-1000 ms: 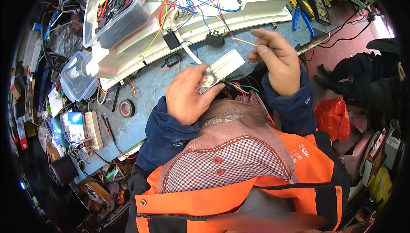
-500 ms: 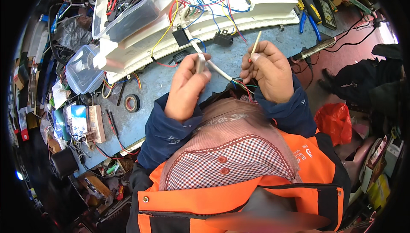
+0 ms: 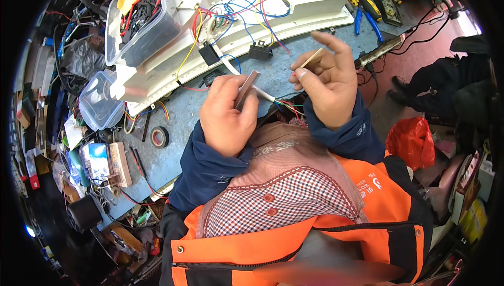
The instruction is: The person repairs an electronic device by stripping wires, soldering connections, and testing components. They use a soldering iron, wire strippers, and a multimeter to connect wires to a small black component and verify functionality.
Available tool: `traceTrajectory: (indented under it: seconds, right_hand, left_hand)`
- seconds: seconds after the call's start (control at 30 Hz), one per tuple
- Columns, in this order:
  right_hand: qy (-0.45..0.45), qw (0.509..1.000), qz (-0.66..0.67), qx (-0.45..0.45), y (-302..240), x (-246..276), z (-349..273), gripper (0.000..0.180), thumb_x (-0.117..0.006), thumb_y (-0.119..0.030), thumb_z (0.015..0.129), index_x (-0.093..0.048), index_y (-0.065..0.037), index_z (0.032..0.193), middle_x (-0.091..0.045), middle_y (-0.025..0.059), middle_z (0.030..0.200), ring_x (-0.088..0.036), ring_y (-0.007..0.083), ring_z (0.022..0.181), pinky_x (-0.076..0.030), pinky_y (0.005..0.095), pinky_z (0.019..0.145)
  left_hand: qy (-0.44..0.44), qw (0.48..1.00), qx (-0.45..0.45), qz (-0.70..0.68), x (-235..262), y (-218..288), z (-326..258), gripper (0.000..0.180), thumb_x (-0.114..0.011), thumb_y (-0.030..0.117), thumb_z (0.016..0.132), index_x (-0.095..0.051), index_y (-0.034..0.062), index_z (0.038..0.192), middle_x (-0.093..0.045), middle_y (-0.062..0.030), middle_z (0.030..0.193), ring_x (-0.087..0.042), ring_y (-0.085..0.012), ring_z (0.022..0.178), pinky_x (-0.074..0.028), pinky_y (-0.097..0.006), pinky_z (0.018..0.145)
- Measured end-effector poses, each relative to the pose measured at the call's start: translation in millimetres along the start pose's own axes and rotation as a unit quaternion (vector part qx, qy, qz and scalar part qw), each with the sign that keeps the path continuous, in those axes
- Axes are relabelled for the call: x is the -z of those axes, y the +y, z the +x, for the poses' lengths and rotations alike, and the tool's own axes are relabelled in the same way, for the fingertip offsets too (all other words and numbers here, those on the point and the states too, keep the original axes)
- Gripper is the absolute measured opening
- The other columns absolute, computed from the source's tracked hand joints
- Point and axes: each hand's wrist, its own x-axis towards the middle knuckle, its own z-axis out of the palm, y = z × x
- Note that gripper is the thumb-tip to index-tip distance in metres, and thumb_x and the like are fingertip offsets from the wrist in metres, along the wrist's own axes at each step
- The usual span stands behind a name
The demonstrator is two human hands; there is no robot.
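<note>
My left hand (image 3: 224, 120) is closed around a small flat matchbox (image 3: 247, 91), whose brownish narrow side shows between thumb and fingers. To its right, my right hand (image 3: 332, 94) pinches a thin pale matchstick (image 3: 312, 57), with the index finger raised off it. The stick's lower end is covered by the fingertips. The two hands are apart. Between and below them runs a white sheathed cable (image 3: 266, 96), ending in several thin coloured wires (image 3: 289, 105) near my apron. Two black relay-like blocks, one at the left (image 3: 209, 54) and one at the right (image 3: 260, 51), lie just beyond.
A long white housing (image 3: 310, 13) with loose coloured wires spans the back of the blue bench (image 3: 181, 110). On the left are a clear bin (image 3: 139, 39) of black parts, another clear container (image 3: 101, 102) and black tape (image 3: 159, 137). Blue-handled pliers (image 3: 374, 26) lie back right.
My left hand has turned, bringing the matchbox's brownish side into view. My right index finger has lifted and the matchstick has tilted lower. The view has shifted slightly.
</note>
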Motion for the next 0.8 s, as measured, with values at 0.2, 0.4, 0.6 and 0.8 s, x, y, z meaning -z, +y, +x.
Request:
traceTrajectory:
  seconds: [0.2,0.4,0.6,0.8]
  right_hand:
    - [-0.089,0.928,-0.237,0.273,6.8,4.5,-3.8,0.033,-0.068,0.008,0.099,-0.061,0.001,0.131,-0.075,0.0209,0.118,-0.077,0.027,0.096,-0.063,0.0344,0.081]
    - [-0.206,0.75,-0.423,0.465,0.7,13.4,1.6,0.033,-0.073,-0.003,0.087,-0.07,0.003,0.119,-0.073,0.0235,0.122,-0.076,0.0339,0.101,-0.063,0.0401,0.084]
    - [0.098,0.885,-0.331,0.313,13.6,18.2,23.4,0.02,-0.076,0.003,0.096,-0.075,0.002,0.116,-0.078,0.0182,0.105,-0.077,0.0334,0.093,-0.061,0.0381,0.082]
    - [0.042,0.985,-0.133,0.105,30.2,22.3,27.7,0.016,-0.066,-0.003,0.104,-0.073,0.006,0.116,-0.077,0.0129,0.107,-0.073,0.02,0.096,-0.058,0.0334,0.089]
  left_hand:
    - [0.007,0.991,-0.05,0.127,-7.4,13.2,1.2,0.03,-0.074,0.001,0.087,-0.075,0.0035,0.118,-0.064,-0.0149,0.1,-0.071,-0.0372,0.085,-0.059,-0.044,0.073]
    - [0.02,0.991,-0.08,0.109,-5.0,23.5,0.2,0.034,-0.074,-0.003,0.083,-0.075,0.0006,0.117,-0.063,-0.0146,0.096,-0.07,-0.0372,0.082,-0.058,-0.044,0.072]
    - [0.014,0.989,-0.041,0.14,10.6,14.3,-4.1,0.026,-0.076,0.001,0.087,-0.075,0.0038,0.112,-0.066,-0.0148,0.092,-0.067,-0.0332,0.074,-0.056,-0.042,0.067]
    - [-0.028,0.976,0.192,0.096,61.5,-41.6,-13.8,0.028,-0.08,0.021,0.103,-0.072,-0.0045,0.112,-0.07,0.002,0.084,-0.057,-0.0047,0.075,-0.048,-0.025,0.067]
